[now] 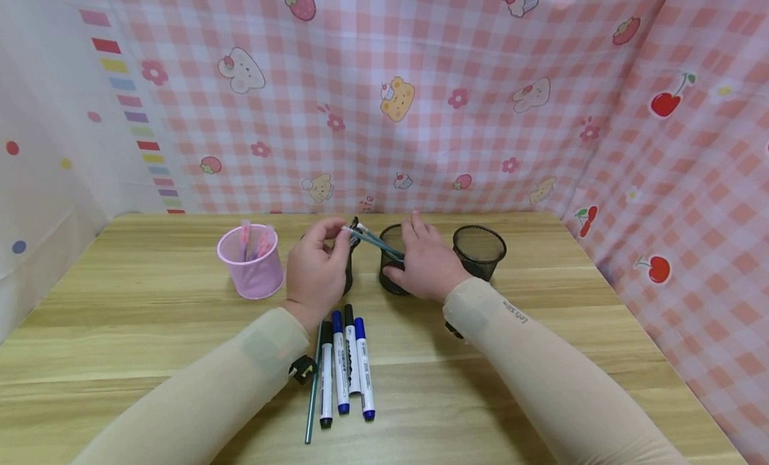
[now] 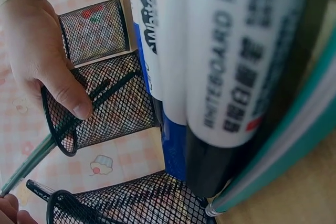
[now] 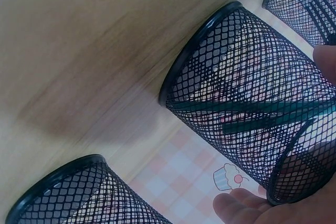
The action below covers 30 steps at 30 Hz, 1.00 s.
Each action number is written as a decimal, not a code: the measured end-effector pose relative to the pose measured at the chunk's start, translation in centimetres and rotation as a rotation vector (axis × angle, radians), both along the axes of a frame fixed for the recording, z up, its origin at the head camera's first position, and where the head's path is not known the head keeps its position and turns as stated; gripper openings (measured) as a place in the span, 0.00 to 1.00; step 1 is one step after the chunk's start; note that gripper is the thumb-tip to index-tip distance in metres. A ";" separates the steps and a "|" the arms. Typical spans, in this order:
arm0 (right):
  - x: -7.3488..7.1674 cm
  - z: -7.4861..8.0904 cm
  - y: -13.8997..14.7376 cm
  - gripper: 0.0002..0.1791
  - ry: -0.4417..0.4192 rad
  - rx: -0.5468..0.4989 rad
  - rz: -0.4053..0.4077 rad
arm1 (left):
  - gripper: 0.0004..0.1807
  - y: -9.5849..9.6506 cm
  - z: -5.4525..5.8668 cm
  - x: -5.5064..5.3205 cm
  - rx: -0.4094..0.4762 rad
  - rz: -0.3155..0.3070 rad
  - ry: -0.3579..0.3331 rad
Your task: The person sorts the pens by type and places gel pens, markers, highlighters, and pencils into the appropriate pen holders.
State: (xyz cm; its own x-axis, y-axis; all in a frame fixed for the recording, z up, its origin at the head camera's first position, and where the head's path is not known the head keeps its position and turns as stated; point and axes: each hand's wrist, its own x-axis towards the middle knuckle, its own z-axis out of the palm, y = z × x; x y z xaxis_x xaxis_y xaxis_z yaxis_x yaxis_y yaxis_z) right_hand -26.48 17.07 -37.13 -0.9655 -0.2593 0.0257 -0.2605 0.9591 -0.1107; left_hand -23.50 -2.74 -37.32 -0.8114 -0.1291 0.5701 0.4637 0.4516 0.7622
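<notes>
My left hand [image 1: 318, 265] pinches the end of a green pencil [image 1: 375, 241], which slants down into the middle black mesh pen cup [image 2: 118, 98]. Another green pencil leans in that same cup, close beside it. With thumb and fingers on either side, my right hand [image 1: 429, 261] grips the cup near its rim. Partly hidden behind the left hand stands another black mesh pen cup [image 2: 131, 200] with black pens [image 1: 355, 228] in it. Whiteboard markers [image 1: 340, 365] with black and blue caps lie in front of the hands, a green pencil [image 1: 313, 398] at their left.
A pink mesh pen cup [image 1: 255, 278] holding pink-topped pens stands at the left. Right of the right hand is a further black mesh pen cup [image 1: 480, 248]. A checked curtain [image 1: 360, 71] hangs behind the wooden table [image 1: 150, 318].
</notes>
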 end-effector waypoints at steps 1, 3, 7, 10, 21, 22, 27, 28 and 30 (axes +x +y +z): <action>0.0 0.0 0.0 0.57 0.000 0.001 0.001 | 0.11 0.0 0.0 0.0 -0.011 0.003 -0.001; 0.0 0.0 0.0 0.57 0.000 0.003 0.001 | 0.11 0.0 0.1 0.0 -0.036 0.010 0.001; 0.0 0.0 0.0 0.57 -0.001 0.004 0.001 | 0.12 0.1 0.2 0.0 -0.087 0.028 -0.006; 0.0 -0.1 0.0 0.57 -0.004 0.002 0.000 | 0.13 0.1 0.3 -0.1 -0.128 0.039 -0.023; -0.1 -0.2 0.1 0.57 0.002 0.004 0.008 | 0.14 0.0 0.9 -0.3 -0.242 0.037 -0.062; -0.1 -0.2 0.1 0.57 0.001 0.004 0.008 | 0.14 -0.1 1.0 -0.3 -0.257 0.036 -0.067; -0.1 -0.2 0.1 0.57 0.000 0.010 0.006 | 0.16 -0.3 1.2 -0.3 -0.337 0.023 -0.073; -0.1 -0.2 0.1 0.57 0.001 0.011 0.006 | 0.17 -0.3 1.2 -0.3 -0.357 0.021 -0.074; -0.1 -0.2 0.1 0.57 0.002 0.012 0.006 | 0.17 -0.4 1.2 -0.2 -0.397 0.017 -0.071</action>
State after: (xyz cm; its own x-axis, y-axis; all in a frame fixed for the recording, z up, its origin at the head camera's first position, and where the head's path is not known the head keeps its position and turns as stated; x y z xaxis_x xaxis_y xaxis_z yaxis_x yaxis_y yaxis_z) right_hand -26.61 17.16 -37.37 -0.9638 -0.2654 0.0248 -0.2666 0.9588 -0.0987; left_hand -23.70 -3.14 -36.08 -0.8501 0.0762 0.5211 0.4062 0.7246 0.5568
